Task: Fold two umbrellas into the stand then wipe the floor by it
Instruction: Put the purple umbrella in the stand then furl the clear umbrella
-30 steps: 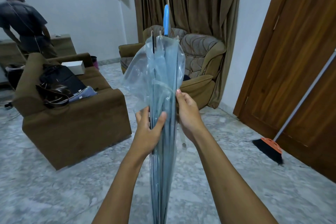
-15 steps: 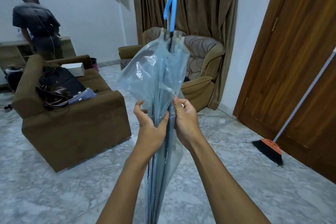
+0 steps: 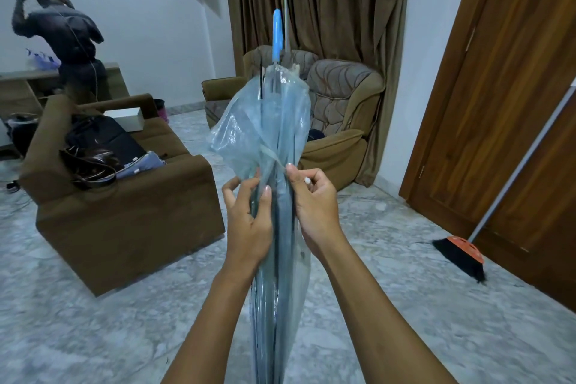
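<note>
Between both hands (image 3: 280, 212): collapsed clear umbrella (image 3: 274, 140), upright, gripped mid-length.

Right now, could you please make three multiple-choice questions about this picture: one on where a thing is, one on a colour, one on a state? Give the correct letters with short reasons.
1. Where is the broom?
A. On the sofa
B. Leaning against the wooden door at the right
C. Lying beside the armchair

2. What colour is the umbrella handle?
A. Blue
B. Red
C. Black

3. In what state is the umbrella?
A. Fully open
B. Closed, its clear canopy loose and gathered
C. Standing in a stand

Answers:
1 B: its bristles rest on the floor and its pole slants up across the wooden door.
2 A: the handle above the canopy is bright blue.
3 B: the left hand grips the bundle while the right hand pinches its strap; no stand is in view.
</note>
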Demonstrator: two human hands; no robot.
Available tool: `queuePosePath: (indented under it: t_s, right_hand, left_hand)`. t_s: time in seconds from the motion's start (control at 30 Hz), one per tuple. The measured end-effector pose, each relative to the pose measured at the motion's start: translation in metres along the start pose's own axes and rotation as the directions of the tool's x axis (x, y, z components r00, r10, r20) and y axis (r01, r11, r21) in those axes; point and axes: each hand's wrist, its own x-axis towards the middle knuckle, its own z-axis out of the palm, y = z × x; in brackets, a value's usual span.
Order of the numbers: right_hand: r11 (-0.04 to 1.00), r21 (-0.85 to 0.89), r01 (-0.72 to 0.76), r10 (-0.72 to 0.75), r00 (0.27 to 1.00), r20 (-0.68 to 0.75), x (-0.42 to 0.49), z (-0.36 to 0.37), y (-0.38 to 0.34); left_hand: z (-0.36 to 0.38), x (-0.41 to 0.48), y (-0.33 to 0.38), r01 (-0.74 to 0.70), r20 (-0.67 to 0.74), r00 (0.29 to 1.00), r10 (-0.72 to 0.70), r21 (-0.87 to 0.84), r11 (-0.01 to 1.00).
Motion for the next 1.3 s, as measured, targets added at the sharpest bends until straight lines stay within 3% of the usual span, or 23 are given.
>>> queuePosePath:
  t_s: [0.2, 0.3, 0.43, 0.5, 0.63, 0.77, 0.87, 0.93, 1.0, 1.07, 1.17, 1.3]
  right_hand:
    - [0.992, -0.088, 0.096, -0.094, 0.995, 0.025, -0.004, 0.000, -0.006]
    - [0.986, -0.129, 0.101, -0.089, 0.992, 0.094, -0.004, -0.001, -0.010]
    - [0.998, -0.062, 0.028, -0.017, 0.987, 0.160, 0.001, -0.006, -0.024]
    - [0.997, -0.064, 0.053, -0.045, 0.991, 0.129, 0.004, -0.010, -0.030]
    - [0.957, -0.232, 0.174, -0.181, 0.984, -0.008, 0.016, -0.019, -0.031]
    - [0.979, -0.197, 0.044, -0.029, 0.996, 0.082, 0.015, -0.011, -0.025]
    - [0.983, -0.178, 0.039, -0.015, 0.991, 0.135, 0.013, -0.005, -0.024]
    - [0.980, -0.185, 0.067, -0.049, 0.993, 0.104, 0.012, -0.006, -0.025]
    - [0.975, -0.198, 0.105, -0.094, 0.994, 0.063, 0.012, -0.007, -0.025]
    - [0.966, -0.210, 0.150, -0.150, 0.989, 0.018, 0.010, -0.005, -0.025]
    - [0.937, -0.277, 0.212, -0.227, 0.973, -0.025, 0.006, 0.001, -0.026]
    - [0.910, -0.338, 0.240, -0.257, 0.966, -0.004, -0.005, 0.009, -0.029]
  left_hand:
    - [-0.011, -0.003, -0.010, 0.060, 0.240, 0.970, -0.036, -0.092, 0.994]
    - [-0.017, 0.001, -0.013, 0.154, 0.249, 0.964, -0.090, -0.253, 0.955]
    - [-0.024, 0.005, -0.012, 0.213, 0.237, 0.963, -0.128, -0.382, 0.899]
    - [-0.026, 0.004, -0.008, 0.246, 0.240, 0.959, -0.153, -0.427, 0.870]
    - [-0.029, 0.003, -0.005, 0.306, 0.292, 0.941, -0.171, -0.519, 0.798]
    - [-0.025, 0.002, 0.000, 0.401, 0.402, 0.897, -0.184, -0.563, 0.723]
    - [-0.018, 0.005, 0.005, 0.453, 0.465, 0.863, -0.197, -0.541, 0.709]
    - [-0.017, 0.007, 0.010, 0.437, 0.442, 0.867, -0.229, -0.455, 0.776]
    - [-0.018, 0.012, 0.010, 0.323, 0.313, 0.912, -0.265, -0.148, 0.935]
    - [-0.019, 0.015, 0.011, 0.212, 0.232, 0.949, -0.215, 0.041, 0.976]
    - [-0.014, 0.014, 0.011, 0.123, 0.132, 0.984, -0.118, -0.033, 0.992]
    - [-0.015, 0.010, 0.011, 0.142, 0.095, 0.987, -0.126, -0.183, 0.973]
